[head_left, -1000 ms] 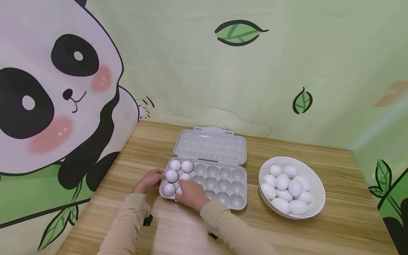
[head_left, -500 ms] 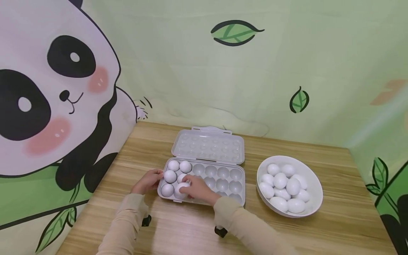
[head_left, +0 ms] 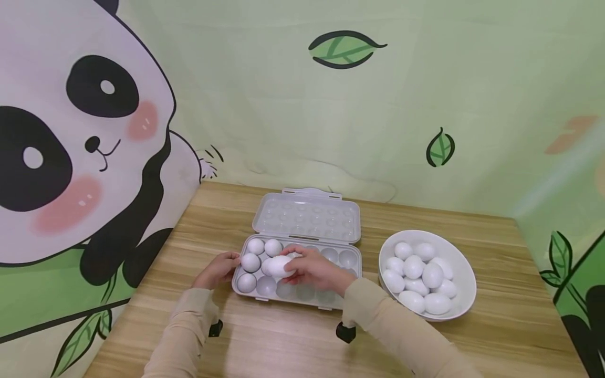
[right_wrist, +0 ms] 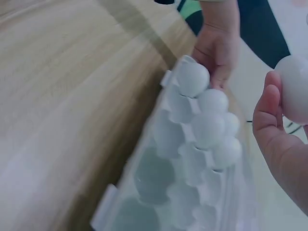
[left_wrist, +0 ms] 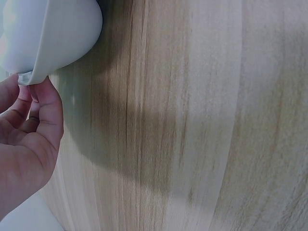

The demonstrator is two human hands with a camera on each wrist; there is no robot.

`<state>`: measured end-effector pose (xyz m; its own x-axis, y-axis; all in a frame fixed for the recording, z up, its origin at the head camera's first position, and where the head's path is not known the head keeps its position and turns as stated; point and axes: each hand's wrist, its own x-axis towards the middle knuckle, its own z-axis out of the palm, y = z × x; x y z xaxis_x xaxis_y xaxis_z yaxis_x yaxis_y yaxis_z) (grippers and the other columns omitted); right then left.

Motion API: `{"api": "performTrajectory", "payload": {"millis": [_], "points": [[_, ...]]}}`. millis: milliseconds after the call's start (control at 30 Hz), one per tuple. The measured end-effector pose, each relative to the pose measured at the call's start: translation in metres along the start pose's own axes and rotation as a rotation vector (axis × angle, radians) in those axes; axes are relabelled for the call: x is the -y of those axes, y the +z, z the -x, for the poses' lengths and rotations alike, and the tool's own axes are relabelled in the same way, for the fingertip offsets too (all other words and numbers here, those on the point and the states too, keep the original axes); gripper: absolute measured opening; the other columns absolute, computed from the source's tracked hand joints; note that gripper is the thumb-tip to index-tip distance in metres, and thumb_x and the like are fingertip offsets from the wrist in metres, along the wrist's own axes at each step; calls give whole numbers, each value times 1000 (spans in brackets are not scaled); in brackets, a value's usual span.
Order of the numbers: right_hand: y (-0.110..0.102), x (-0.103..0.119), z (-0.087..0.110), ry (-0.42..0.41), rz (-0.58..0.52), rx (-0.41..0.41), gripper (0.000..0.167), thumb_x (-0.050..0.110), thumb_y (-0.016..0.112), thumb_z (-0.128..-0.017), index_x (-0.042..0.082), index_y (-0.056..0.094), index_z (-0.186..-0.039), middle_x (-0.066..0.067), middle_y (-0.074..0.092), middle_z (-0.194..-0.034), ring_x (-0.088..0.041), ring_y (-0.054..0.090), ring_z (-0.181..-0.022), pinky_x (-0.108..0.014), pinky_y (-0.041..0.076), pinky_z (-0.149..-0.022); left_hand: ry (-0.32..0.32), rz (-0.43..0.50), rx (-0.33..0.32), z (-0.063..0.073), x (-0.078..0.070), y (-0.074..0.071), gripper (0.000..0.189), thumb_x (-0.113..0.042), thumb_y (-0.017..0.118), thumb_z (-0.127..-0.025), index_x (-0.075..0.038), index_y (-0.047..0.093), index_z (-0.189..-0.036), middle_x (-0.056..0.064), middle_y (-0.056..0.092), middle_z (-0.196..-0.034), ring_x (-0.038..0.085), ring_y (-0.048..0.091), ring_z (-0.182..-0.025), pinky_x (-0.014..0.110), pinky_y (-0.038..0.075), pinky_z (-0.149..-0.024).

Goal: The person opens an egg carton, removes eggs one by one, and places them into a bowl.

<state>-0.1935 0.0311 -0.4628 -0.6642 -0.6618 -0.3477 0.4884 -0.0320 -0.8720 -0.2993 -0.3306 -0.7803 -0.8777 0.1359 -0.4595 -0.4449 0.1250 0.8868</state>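
Note:
In the head view a grey plastic egg box lies with its lid folded back. White eggs fill several cups at its left end; the front cup of the second column is bare. My left hand pinches the box's left rim, thumb and fingers meeting at it in the left wrist view. My right hand holds a white egg above the box, gripped between thumb and fingers. That egg partly hides another egg in the middle row. In the right wrist view the held egg hangs clear of the cups.
A white bowl heaped with several white eggs stands to the right of the box on the wooden table. Behind the table hangs a green backdrop printed with a panda and leaves.
My right hand has lifted the egg out of the second column's front cup and carried it up and to the right. My left hand keeps its hold on the box.

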Motion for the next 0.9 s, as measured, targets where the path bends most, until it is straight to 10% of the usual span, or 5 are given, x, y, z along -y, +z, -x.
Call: {"api": "performTrajectory", "payload": {"millis": [300,900], "points": [[-32,39,33,-55,68,30,30,-2,49,-79,12,43,-105,-4,55,-93,-18,62,-69,-24,48,-61,-58,14,-51,-41,37,-18,48,-39,67,-74,-10,51,-108,13,55,-105,25,59,-88,43,51,-69],[-141,86,126,-202,233,-180,27,-2,48,-83,20,49,-99,3,55,-94,-13,59,-76,-25,48,-67,-61,8,-52,-32,26,-13,44,-38,66,-75,-10,52,-106,14,55,-103,24,59,-87,42,51,-69]]}}
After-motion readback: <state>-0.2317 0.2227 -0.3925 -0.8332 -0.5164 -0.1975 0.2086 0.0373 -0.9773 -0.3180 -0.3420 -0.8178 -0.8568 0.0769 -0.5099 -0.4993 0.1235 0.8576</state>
